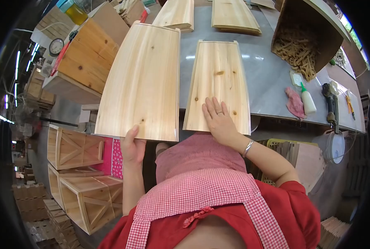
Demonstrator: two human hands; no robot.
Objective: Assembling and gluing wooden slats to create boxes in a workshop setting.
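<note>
My left hand [133,147] grips the near edge of a large pale wooden panel [145,83], thumb on top and fingers underneath. The panel is tilted up at the left, its far end near the stacked boards. A second, narrower wooden panel [218,74] with dark knots lies to its right, overhanging the table's near edge. On its lower part rests my right hand [221,124], palm down with fingers stretched out. A narrow gap separates the two panels.
Stacked boards [174,14] and more boards [234,16] lie at the back of the grey table [259,91]. On the right are a box of rubber bands [297,45], a pink cloth [294,103], a green-tipped glue bottle [308,101] and a power tool [331,103]. Wooden crates [87,199] stand lower left.
</note>
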